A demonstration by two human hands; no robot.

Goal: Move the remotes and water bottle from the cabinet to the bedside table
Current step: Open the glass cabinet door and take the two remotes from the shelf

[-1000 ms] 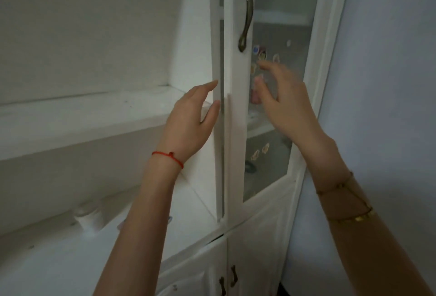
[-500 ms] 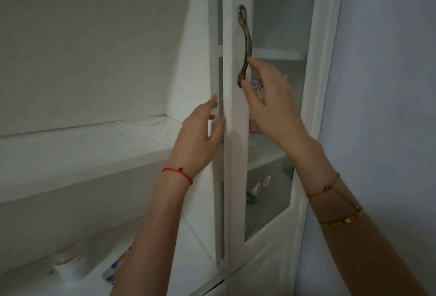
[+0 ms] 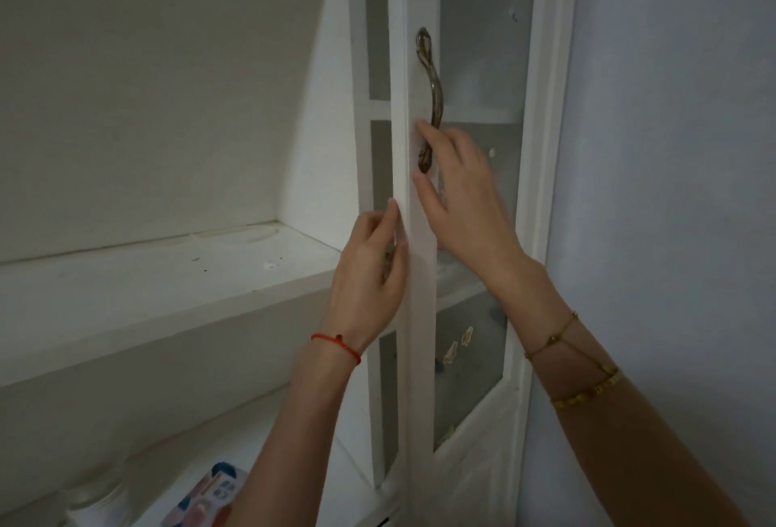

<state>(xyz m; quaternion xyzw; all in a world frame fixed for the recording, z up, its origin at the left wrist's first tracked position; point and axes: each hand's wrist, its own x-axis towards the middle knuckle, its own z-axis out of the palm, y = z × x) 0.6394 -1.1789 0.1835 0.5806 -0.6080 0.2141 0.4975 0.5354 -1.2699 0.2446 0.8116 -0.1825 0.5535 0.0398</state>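
A tall white cabinet door (image 3: 416,379) with glass panes stands almost edge-on in front of me. My left hand (image 3: 369,274) grips its free edge, thumb on the front and fingers curled behind. My right hand (image 3: 462,199) closes over the lower end of the curved metal handle (image 3: 430,77), slightly blurred. No remote or water bottle can be made out; the dim glass hides most of the inside.
An open white shelf (image 3: 147,274) runs to the left. On the shelf below it are a white jar (image 3: 96,501) and a colourful flat packet (image 3: 210,493). Small stickers (image 3: 457,341) show on the glass. A pale wall (image 3: 672,190) closes off the right.
Both hands rose and came onto the door: the left hand took the edge, the right hand reached the handle. The view tilted upward.
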